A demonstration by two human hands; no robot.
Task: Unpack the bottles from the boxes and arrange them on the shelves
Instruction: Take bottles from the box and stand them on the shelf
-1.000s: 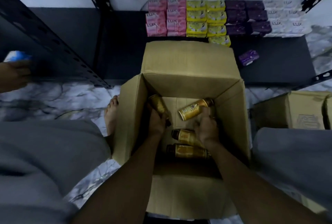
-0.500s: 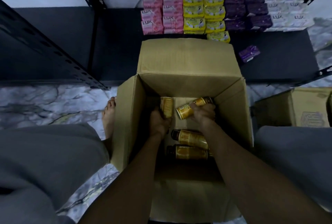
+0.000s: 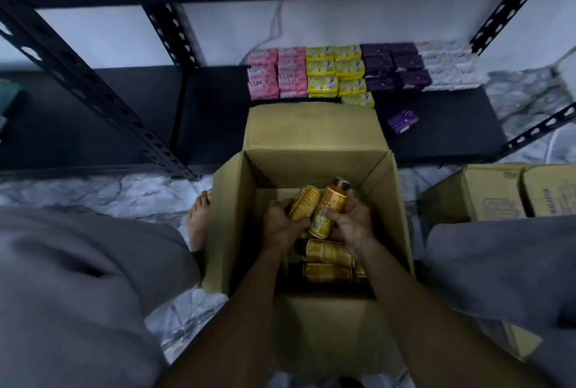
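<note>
Both grips full: left hand (image 3: 280, 225) holds the left bottle (image 3: 304, 200), right hand (image 3: 353, 222) the right bottle (image 3: 329, 210).
They touch mid-frame, inside the box (image 3: 230, 219) walls. Two more bottles (image 3: 327, 252) lie under the hands. Room shows up to the far wall; the dark shelf (image 3: 218, 119) lies beyond.

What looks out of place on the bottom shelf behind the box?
One purple soap pack lies alone and skewed on the shelf, apart from the neat purple stack. A yellow pack also sits forward of its rows. Nothing looks spilled.
</note>
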